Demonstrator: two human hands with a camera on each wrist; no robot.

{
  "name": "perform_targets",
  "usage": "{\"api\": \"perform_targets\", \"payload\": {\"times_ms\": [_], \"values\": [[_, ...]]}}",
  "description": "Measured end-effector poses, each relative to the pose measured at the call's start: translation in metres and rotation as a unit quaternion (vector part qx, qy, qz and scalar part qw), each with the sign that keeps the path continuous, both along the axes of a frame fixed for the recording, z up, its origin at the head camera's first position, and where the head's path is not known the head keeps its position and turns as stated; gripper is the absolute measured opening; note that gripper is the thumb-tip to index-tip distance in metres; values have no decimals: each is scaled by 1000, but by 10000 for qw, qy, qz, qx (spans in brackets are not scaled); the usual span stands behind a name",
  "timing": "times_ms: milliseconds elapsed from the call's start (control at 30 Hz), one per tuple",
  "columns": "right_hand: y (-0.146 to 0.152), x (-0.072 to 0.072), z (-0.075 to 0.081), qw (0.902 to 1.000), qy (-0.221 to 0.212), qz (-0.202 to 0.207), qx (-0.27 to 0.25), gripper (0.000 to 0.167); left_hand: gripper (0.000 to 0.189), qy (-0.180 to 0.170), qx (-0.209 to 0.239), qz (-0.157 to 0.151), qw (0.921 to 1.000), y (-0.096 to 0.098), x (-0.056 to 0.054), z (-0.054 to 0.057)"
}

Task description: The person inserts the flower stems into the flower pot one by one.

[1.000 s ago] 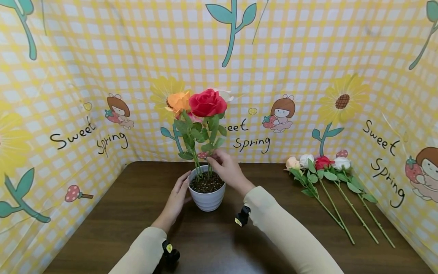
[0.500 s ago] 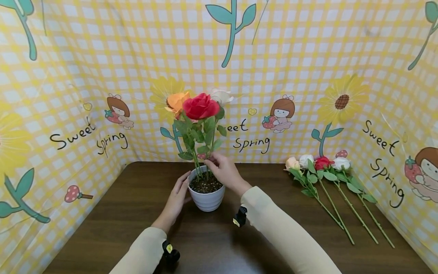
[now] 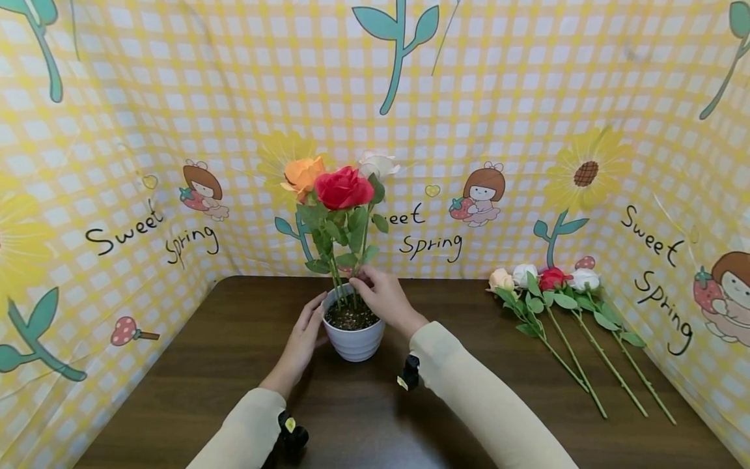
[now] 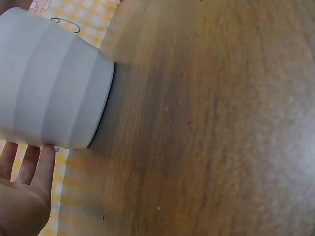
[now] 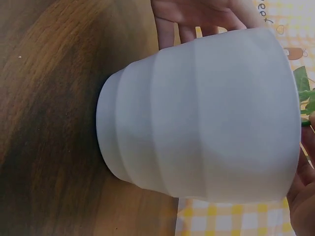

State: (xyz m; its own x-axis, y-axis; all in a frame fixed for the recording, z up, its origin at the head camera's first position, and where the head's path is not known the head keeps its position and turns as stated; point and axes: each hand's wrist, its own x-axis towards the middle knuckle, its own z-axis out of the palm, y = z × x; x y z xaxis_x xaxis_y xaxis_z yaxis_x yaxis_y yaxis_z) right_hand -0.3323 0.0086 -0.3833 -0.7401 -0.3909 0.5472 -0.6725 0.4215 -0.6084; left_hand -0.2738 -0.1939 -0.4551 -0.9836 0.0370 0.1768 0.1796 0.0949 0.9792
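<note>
A white ribbed flowerpot (image 3: pixel 355 345) filled with dark soil (image 3: pixel 351 317) stands upright on the table. My left hand (image 3: pixel 301 339) rests against the pot's left side, its fairly straight fingers touching the wall in the left wrist view. Above the pot's rim, my right hand (image 3: pixel 387 298) pinches the lower stem of a red rose (image 3: pixel 344 187) with thumb and fingertips; the stem's end is hidden behind the fingers and soil. An orange rose (image 3: pixel 303 176) and a white rose (image 3: pixel 379 164) also rise from the pot, behind the red bloom.
Several loose roses lie on the table's right: a peach rose (image 3: pixel 501 280), a red one (image 3: pixel 554 279) and white ones, stems pointing toward me. A yellow checked cloth (image 3: pixel 328 78) walls in the brown table (image 3: pixel 193 365) at the back and sides.
The red rose has come down and shifted slightly left, uncovering more of the white rose. My right hand has lowered a little with it. My left hand stays at the pot.
</note>
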Motion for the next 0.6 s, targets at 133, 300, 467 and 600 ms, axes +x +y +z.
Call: {"api": "perform_targets", "payload": {"times_ms": [133,300,467,600], "values": [[-1,-1,-5,10000,-25,-55,26,11,53,9,3,-5,10000,1,1,0],[-1,-2,-11,9997,-106,-201,-21,12,53,16,42,-46,10000,2,1,1],[-3,-4,-13,9998,-54,-191,-1,11,52,2,70,-49,10000,0,2,2],[-5,-3,-12,9996,-146,-214,142,13,52,-18,46,-37,10000,0,2,2]]}}
